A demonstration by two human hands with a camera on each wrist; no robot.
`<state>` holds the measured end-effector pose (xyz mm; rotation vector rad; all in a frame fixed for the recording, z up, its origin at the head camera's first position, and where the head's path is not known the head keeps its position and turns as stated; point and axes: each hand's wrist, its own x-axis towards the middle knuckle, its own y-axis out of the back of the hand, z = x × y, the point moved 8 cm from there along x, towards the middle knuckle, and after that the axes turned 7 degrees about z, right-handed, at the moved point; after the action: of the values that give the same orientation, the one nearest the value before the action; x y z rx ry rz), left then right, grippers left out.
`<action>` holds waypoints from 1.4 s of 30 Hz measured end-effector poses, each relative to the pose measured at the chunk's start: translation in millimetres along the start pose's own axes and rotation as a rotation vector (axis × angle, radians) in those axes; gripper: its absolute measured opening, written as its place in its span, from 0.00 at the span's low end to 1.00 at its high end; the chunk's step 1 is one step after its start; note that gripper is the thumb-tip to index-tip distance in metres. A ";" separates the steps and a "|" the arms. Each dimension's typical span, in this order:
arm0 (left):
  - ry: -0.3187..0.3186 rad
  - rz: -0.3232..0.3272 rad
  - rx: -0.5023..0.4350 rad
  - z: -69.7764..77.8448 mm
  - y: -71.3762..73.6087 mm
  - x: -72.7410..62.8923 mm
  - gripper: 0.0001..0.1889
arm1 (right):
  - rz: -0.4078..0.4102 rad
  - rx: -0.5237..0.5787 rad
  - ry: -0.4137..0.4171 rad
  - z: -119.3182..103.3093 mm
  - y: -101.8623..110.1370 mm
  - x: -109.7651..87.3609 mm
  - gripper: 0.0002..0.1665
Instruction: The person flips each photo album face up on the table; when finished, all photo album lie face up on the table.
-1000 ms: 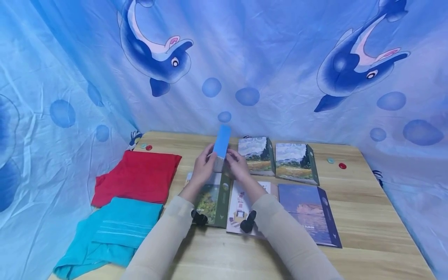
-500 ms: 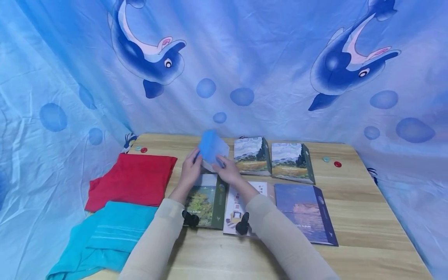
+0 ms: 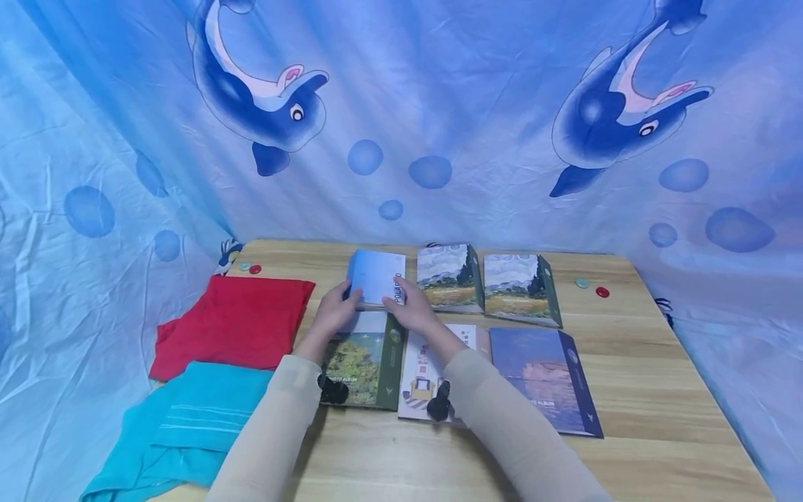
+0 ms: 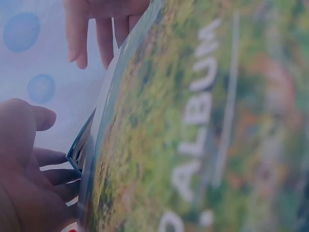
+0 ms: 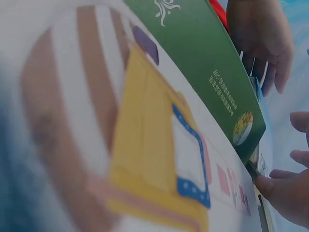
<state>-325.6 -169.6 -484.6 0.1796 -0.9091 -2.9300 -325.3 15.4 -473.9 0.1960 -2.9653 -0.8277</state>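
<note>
A blue album with dark lettering on its cover point(image 3: 374, 274) lies at the left end of the back row. At its left edge is my left hand point(image 3: 332, 312), with the thumb near the front corner. My right hand point(image 3: 413, 307) reaches the right edge, its fingertips over the lettering. In the left wrist view, straight left fingers point(image 4: 58, 176) touch the corner of the blue album, while the thumb stands apart. The right wrist view has my right thumb point(image 5: 265, 183) beside the album's edge and the other fingers spread. A green-spined photo album point(image 3: 357, 359) lies just in front.
Two landscape-painting albums point(image 3: 447, 279) stand to the right in the back row. In front are a white illustrated album point(image 3: 417, 355) and a purple photo album point(image 3: 533, 369). Red cloth point(image 3: 238, 321) and turquoise cloth point(image 3: 188, 425) lie left. Small red discs point(image 3: 602, 292) and pale green discs dot both sides.
The blue album has come down from a raised, edge-up pose, turned cover up, and now lies on the table to the left. Both hands moved with it; their fingers have loosened.
</note>
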 end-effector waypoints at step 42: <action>-0.401 -0.040 -0.016 88.2 -81.1 -12.4 0.30 | 0.256 0.138 -0.126 68.0 148.3 -21.4 0.37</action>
<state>-327.5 -52.2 -457.4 -0.4095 -0.9295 -3.0651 -325.9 178.9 -455.5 -0.2354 -3.0746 -0.6260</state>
